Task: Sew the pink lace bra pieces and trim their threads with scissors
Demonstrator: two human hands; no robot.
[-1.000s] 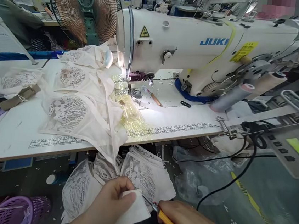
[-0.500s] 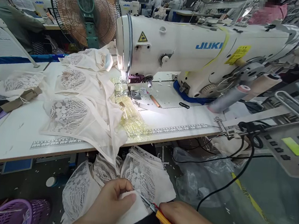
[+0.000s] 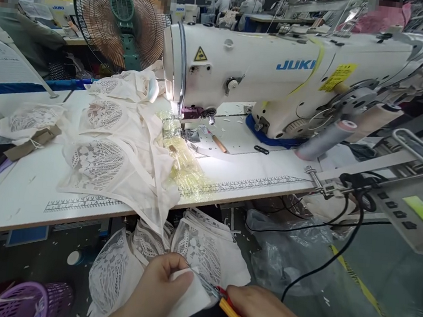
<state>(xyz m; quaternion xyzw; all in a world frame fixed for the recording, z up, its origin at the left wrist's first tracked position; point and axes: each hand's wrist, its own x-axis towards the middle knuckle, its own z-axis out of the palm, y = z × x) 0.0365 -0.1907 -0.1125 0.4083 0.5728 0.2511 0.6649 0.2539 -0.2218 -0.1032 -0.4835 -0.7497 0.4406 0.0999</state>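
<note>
With fingers and thumb of the left hand [image 3: 158, 286] pinched on the white cloth [image 3: 192, 300], and fingers of the right hand [image 3: 263, 310] curled round the yellow-handled scissors [image 3: 234, 316], best to draw the cloth taut near the blades [image 3: 208, 284]. Look for the cloth on the near side of the table [image 3: 13, 190], in front of the lace pieces [image 3: 201, 253]. Probably safest to snip in short, light bites, angling the tips away from the left fingertips, with so little room between. Better, too, to lift the cloth clear of the lace behind, for fear of nicking it. Cannot tell the gap between the blades, nor any contact with the cloth; check before squeezing.
</note>
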